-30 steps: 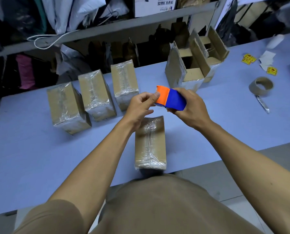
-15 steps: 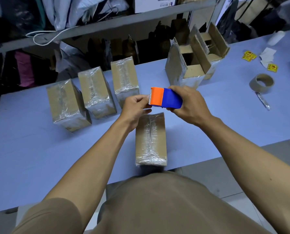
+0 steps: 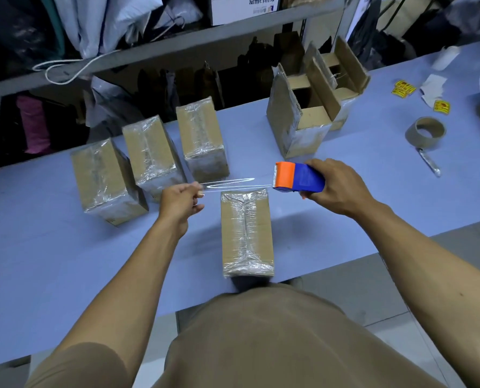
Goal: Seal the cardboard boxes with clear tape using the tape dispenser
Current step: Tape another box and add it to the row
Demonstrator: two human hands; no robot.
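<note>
Lavender-blue table [image 3: 51, 247] fills most of the view, with a grey shelf [image 3: 177, 43] of bags and clothing behind it at twelve o'clock. Two open cardboard boxes [image 3: 314, 107] stand together at one o'clock, flaps raised, touching each other. Three wrapped boxes [image 3: 146, 155] sit in a row from ten to eleven o'clock, each already bound in glossy clear tape and just beside its neighbour. One more sealed box [image 3: 245, 233] lies at the centre, long side running toward the person, tape crinkled along its top seam and over both ends. The right hand [image 3: 336, 189], at two o'clock from that box, grips the tape dispenser [image 3: 299, 177], fingers curled round its blue body with the orange cutter end pointing left. The left hand [image 3: 181, 201], at ten o'clock from the box, pinches the free end of a clear tape strip [image 3: 233, 184], which stretches taut between hand and dispenser, hanging in the air just above the far end of the centre box. Well off at three o'clock lies a brown tape roll [image 3: 425, 133], with a small silvery tool [image 3: 429, 162] just below it. Yellow stickers [image 3: 403, 89] and white paper scraps [image 3: 433, 88] lie near two o'clock.
</note>
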